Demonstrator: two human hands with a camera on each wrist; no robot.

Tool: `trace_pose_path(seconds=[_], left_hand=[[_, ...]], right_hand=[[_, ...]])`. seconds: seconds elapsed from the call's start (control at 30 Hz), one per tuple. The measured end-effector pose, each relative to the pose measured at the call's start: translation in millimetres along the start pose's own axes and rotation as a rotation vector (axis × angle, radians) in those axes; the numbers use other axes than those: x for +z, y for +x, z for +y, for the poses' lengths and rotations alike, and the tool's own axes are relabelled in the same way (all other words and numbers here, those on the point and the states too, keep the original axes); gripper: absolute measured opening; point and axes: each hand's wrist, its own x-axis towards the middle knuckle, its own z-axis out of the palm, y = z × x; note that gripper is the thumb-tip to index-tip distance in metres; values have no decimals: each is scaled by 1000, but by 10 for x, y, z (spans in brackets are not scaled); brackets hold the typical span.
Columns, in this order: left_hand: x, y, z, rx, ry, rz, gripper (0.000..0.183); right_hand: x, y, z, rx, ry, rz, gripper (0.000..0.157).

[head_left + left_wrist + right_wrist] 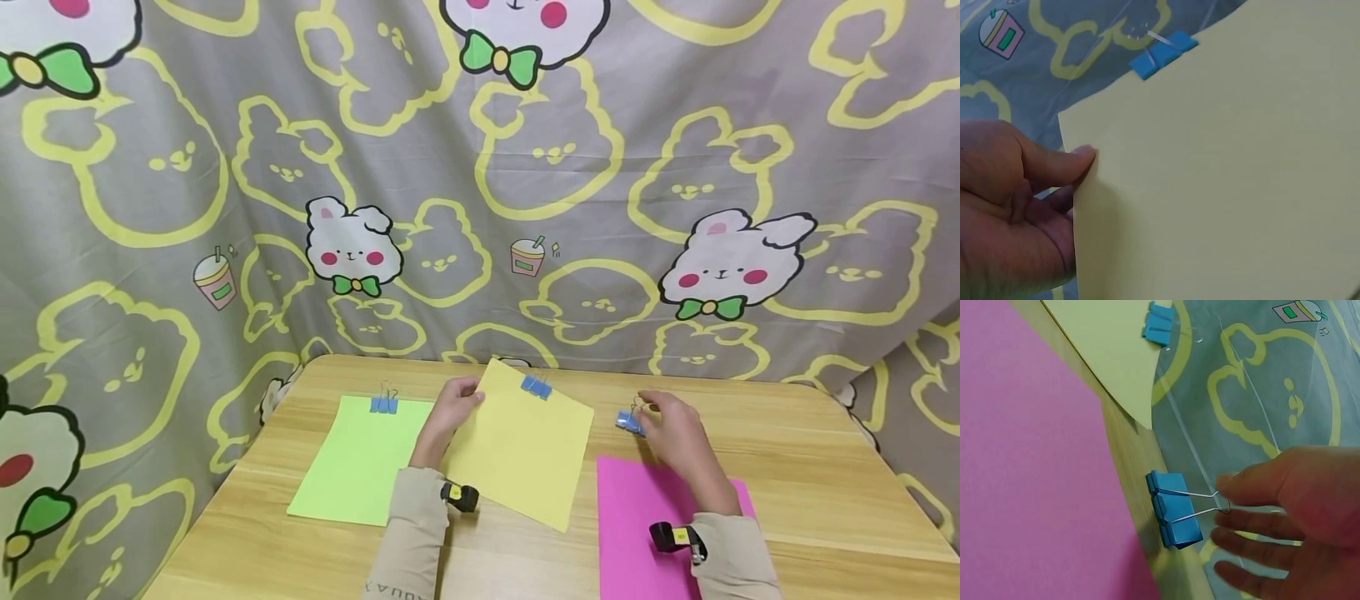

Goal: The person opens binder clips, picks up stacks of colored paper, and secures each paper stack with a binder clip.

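Observation:
My left hand pinches the left edge of a yellow sheet or stack of paper, thumb in front and fingers behind. The paper is tilted, and a blue binder clip sits on its top edge; the same clip shows in the left wrist view. Beyond the far edge of the pink paper, my right hand pinches the wire handles of another blue binder clip. In the right wrist view this clip is apart from the pink paper.
Green paper lies on the left of the wooden table, with a blue binder clip on its far edge. A patterned grey curtain hangs behind the table's back edge. Each wrist wears a small black camera.

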Motion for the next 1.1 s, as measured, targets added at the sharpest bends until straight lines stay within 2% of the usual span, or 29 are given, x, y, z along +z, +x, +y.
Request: trace_pose_path(seconds=[0.17,0.23,0.37,0.57,0.77,0.9,1.0,1.1], left_hand=[[50,-3,-43,-52,-16,61,35],[64,23,-114,-71,-17,67,40],[83,24,-164,-113,-19,86,41],[91,27,-210,-177,26,166,38],[56,36,-219,-157,80,204,32],[7,32,-206,-130,150,229,29],[-26,13,-163,-102,235,221,28],[-34,-41,-64,-72,307,186,28]], right_hand=[[4,-14,17,-8,-30,1,39],[4,-17,27,-10,-36,10,38],[12,-22,34,8,-45,26,31],[49,-18,17,27,-69,51,25],[87,-7,2,27,-76,61,16],[80,-4,-20,41,-56,54,9],[29,-6,-57,31,-30,52,8],[-59,-23,-100,21,-10,59,8]])
